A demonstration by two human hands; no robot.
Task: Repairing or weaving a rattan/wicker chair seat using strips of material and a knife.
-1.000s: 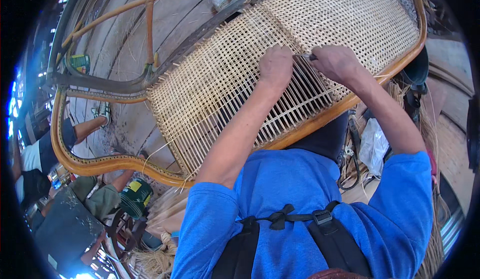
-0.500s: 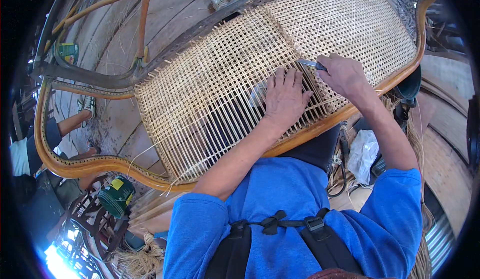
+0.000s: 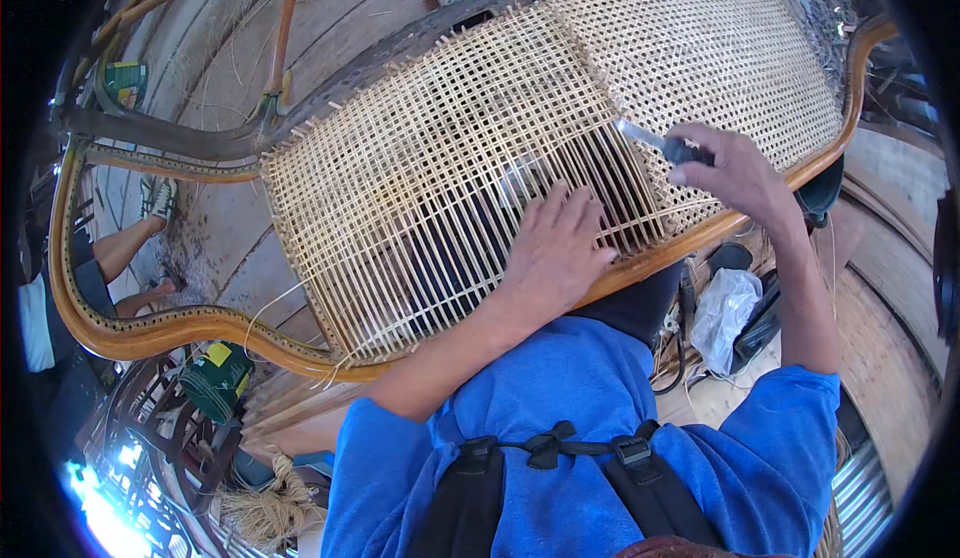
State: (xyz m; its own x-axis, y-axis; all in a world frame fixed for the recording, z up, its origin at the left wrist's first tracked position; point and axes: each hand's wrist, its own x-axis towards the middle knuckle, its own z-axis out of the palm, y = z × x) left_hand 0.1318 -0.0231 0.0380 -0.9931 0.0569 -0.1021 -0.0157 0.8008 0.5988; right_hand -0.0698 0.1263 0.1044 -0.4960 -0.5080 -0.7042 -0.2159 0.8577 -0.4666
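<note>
A half-woven cane panel (image 3: 430, 138) stretches across a curved wooden frame (image 3: 685, 248) in front of me. Its far part is a close grid; nearer me the parallel strands are crossed by only a few others. To its right lies a second panel (image 3: 710, 58) in a tight open-hole weave. My left hand (image 3: 560, 243) rests palm down on the strands close to the front rail, fingers stretched out. My right hand (image 3: 735, 173) grips a dark-handled tool with a narrow metal blade (image 3: 648, 136), its tip just above the seam between the panels.
Another person's leg (image 3: 130, 248) shows at the left, beyond the frame. Green buckets stand at the lower left (image 3: 217, 383) and upper left (image 3: 127, 83). A bundle of fibre (image 3: 270, 508) lies below. A clear plastic bag (image 3: 725, 313) sits beside my right arm.
My right hand has drawn the tool a little to the right, lifting its tip off the edge of the strands. My left hand has slid slightly toward me and left. The view has shifted slightly.
</note>
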